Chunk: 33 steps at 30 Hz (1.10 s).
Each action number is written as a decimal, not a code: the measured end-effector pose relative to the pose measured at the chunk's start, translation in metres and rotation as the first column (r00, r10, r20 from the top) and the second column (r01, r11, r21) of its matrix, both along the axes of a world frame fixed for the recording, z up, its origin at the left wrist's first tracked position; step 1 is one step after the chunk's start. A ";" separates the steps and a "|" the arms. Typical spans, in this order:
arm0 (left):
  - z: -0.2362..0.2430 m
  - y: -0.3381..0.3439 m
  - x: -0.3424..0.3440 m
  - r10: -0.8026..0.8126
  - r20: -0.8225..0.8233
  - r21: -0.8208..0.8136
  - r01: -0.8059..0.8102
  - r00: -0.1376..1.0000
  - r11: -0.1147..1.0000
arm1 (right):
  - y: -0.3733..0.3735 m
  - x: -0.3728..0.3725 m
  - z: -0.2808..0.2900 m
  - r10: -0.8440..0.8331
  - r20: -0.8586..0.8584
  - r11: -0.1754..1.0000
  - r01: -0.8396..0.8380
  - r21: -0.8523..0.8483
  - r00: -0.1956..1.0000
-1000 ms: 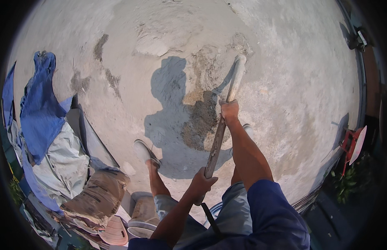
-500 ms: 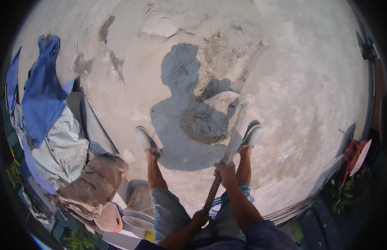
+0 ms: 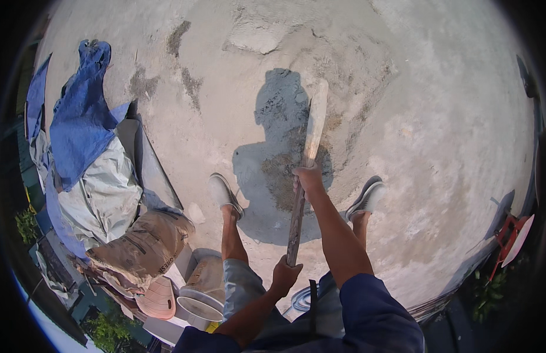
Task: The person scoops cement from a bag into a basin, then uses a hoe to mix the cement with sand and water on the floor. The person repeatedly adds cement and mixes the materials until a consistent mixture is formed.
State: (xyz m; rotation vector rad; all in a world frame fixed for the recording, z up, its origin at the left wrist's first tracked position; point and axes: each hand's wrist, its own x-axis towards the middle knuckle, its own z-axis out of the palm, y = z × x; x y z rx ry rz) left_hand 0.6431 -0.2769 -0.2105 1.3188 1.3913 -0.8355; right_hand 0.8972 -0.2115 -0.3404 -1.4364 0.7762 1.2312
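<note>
Head view: The left hand (image 3: 284, 276) wraps around the lower end of a pole (image 3: 316, 126) as the right hand (image 3: 309, 180) clasps it farther up. Its pale end points ahead of both hands; whether it touches the ground (image 3: 438, 135) cannot be told. Shoes (image 3: 221, 191) flank the right hand. Left of the hands are a blue tarp (image 3: 79, 144), brown bag (image 3: 145, 242) and bucket (image 3: 206, 277).
</note>
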 end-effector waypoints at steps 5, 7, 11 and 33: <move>0.019 -0.063 -0.073 -0.083 -0.051 -0.059 0.080 0.995 0.995 | -0.076 -0.065 0.009 -0.026 -0.058 0.999 0.024 -0.028 0.998; 0.028 -0.079 -0.103 -0.131 -0.051 -0.268 0.113 0.990 0.957 | -0.103 -0.093 0.025 -0.037 -0.029 0.999 0.036 -0.039 0.999; 0.036 -0.100 -0.133 -0.313 0.115 -0.471 0.329 0.943 0.819 | -0.135 -0.115 0.060 -0.074 0.051 0.994 0.078 -0.079 0.996; 0.014 -0.056 -0.032 0.044 -0.025 -0.217 -0.049 0.999 0.975 | -0.073 -0.019 0.013 0.054 0.054 0.987 -0.045 -0.155 0.997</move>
